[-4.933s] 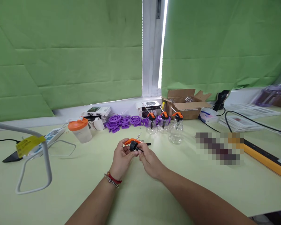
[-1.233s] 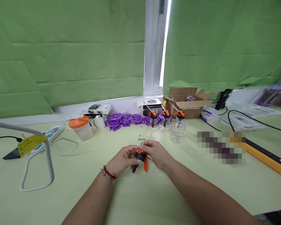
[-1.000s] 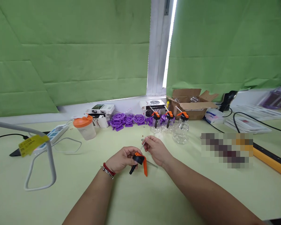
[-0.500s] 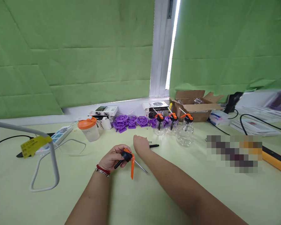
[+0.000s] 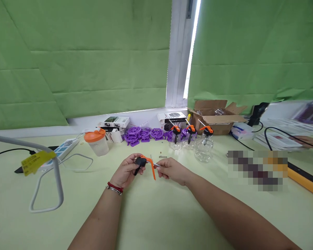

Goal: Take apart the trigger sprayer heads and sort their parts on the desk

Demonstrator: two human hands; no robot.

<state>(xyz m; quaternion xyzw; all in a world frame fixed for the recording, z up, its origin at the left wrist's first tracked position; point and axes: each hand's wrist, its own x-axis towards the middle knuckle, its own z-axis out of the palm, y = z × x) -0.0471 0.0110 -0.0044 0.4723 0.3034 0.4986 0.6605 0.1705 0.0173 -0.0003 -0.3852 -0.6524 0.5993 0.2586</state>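
We have the black cap up above the table, its orange lever bent downward on the right. Our left hand grips the cap from the side. Our right hand pinches the outer end of the metal rod, just beyond the lever.

That grip is what has just changed: a moment ago this hand was away near the spring, and the rod stuck out free. With both hands now on one piece, we judge that the left steadies the cap while the right handles the rod. A thin pin shows beside the lever; we cannot tell what holds it.

The spring lies loose on the table, just behind our right hand and apart from the cap. Farther back stand three jars with similar tops, before purple parts and a carton. At the right edge, a co-worker's hand is by the papers.
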